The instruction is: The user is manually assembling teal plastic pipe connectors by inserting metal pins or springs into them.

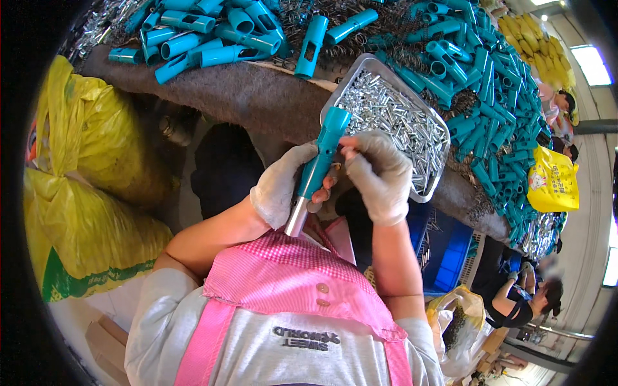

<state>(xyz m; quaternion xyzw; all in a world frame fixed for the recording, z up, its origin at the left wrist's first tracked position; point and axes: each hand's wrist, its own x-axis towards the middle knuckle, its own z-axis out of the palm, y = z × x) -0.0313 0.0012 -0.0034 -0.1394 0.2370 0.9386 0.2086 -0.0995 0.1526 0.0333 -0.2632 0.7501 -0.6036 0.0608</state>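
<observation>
My left hand (pixel 280 183), in a pale glove with bare fingertips, is wrapped round a teal slotted tube (pixel 317 168). A shiny silver rod (pixel 297 219) sticks out of the tube's lower end toward my chest. The tube is tilted, its wide end up and away from me. Close beside its upper part is my right hand (pixel 380 177), also gloved, its thumb and fingertips pinched together. Whatever those fingertips may hold is too small to make out. Just beyond them, a metal tray (pixel 341 80) carries many small silver pins (pixel 393 122).
Teal tubes (pixel 241 51) lie heaped along the bench with dark springs (pixel 418 55) among them. Yellow sacks (pixel 96 122) stand at left. Below the bench at right is a blue crate (pixel 450 260). A yellow bag (pixel 553 180) and a co-worker (pixel 524 299) are farther right.
</observation>
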